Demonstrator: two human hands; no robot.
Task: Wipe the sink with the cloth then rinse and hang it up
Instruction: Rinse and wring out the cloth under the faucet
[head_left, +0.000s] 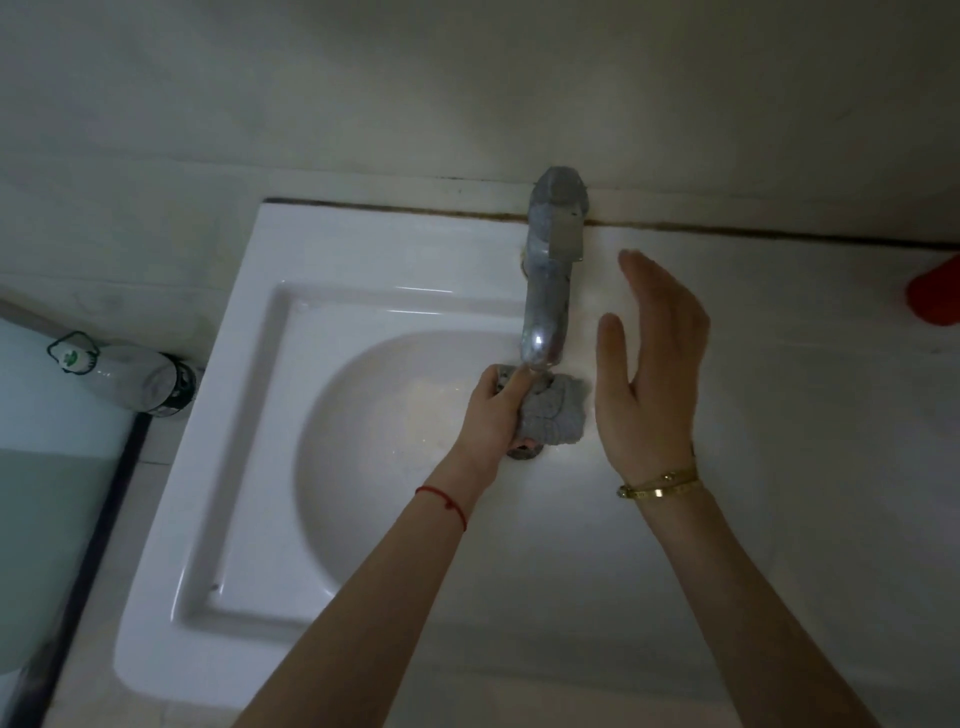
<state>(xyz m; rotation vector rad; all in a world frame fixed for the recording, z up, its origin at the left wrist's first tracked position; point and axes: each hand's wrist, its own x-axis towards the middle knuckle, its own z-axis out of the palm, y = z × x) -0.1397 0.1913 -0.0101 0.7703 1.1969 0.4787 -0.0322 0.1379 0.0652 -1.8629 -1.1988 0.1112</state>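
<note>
Left hand (491, 410) gripping cloth (553, 413) under tap (548, 291)

Left hand (493, 410) fisted (right hand (649, 374) flat)

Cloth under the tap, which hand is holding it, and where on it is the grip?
The left hand grips the bunched grey cloth by its left side, under the faucet spout. The right hand is open and holds nothing.

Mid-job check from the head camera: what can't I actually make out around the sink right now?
- Drain: mostly hidden by the grey cloth and the left hand.
- Water flow: none discernible at the tap spout, which overlaps the cloth.
- Red object: cut off by the right edge, unidentifiable.
- Bottle label: too small to read.
- Right hand: open, empty.
</note>
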